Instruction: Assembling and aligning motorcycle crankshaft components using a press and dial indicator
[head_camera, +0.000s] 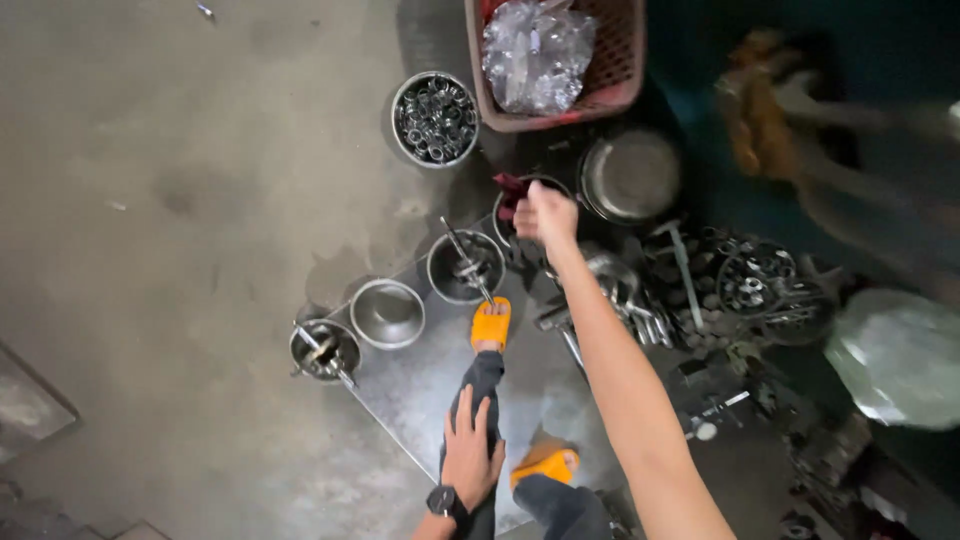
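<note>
The person's right hand (545, 215) is stretched far forward and closed around a dark red cloth (511, 188), which it holds just above a small metal bowl (505, 232) on the floor. The left hand (470, 452) lies flat w/ fingers spread on the person's own knee; it holds nothing, and a black watch (443, 500) sits on the wrist. Both feet wear orange sandals (491, 324) and stand on a metal sheet (420, 385). Along the sheet's edge stand three more steel bowls; the nearest to the right hand (462, 268) has a metal tool in it. Further away are a bowl of small metal rings (435, 118) and a pink basket (615, 70) w/ a clear plastic bag (537, 52) inside.
</note>
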